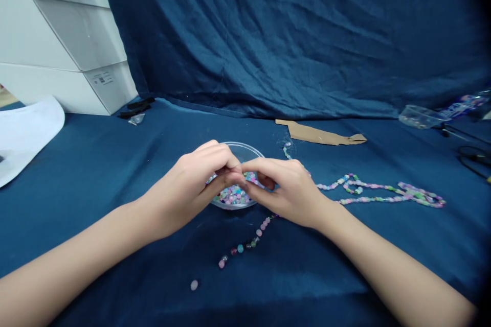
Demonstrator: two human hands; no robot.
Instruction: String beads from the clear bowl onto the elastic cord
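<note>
My left hand (195,184) and my right hand (293,189) meet fingertip to fingertip over a clear round bowl (233,207). Both are closed in a pinch, and whatever lies between the fingers is too small to make out. Small pastel beads (236,196) fill the bowl, partly hidden by my hands. A long beaded strand (374,200) lies looped on the cloth to the right. Nearer to me, a strung row of beads (259,233) runs out from under my right hand, ending in a pink bead. One pale loose bead (194,285) rests on the cloth in front.
White boxes (57,36) are stacked at the back left, beside a white sheet (30,135). A torn cardboard strip (318,135) lies behind the bowl. At the far right are a clear plastic container (420,116) and dark cables (473,156). Blue cloth (287,36) hangs behind.
</note>
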